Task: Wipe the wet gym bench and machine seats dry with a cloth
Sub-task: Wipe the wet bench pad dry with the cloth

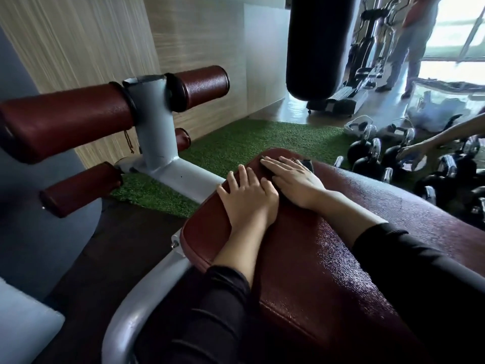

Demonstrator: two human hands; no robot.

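A dark red padded bench (301, 264) runs from the lower right toward the middle, its surface beaded with water drops. My left hand (248, 197) rests flat on the bench near its far end, fingers straight. Just beyond it my right hand (294, 179) lies flat, pressing a dark cloth (305, 164) against the pad; only a corner of the cloth shows past the fingers. Both arms wear black sleeves.
Dark red foam rollers (65, 122) on a grey steel post (154, 127) stand at the left. Green turf (249, 143) lies beyond the bench. Black kettlebells (367, 164) crowd the right floor, where another person's hand (412, 153) reaches. A black punching bag (315, 46) hangs behind.
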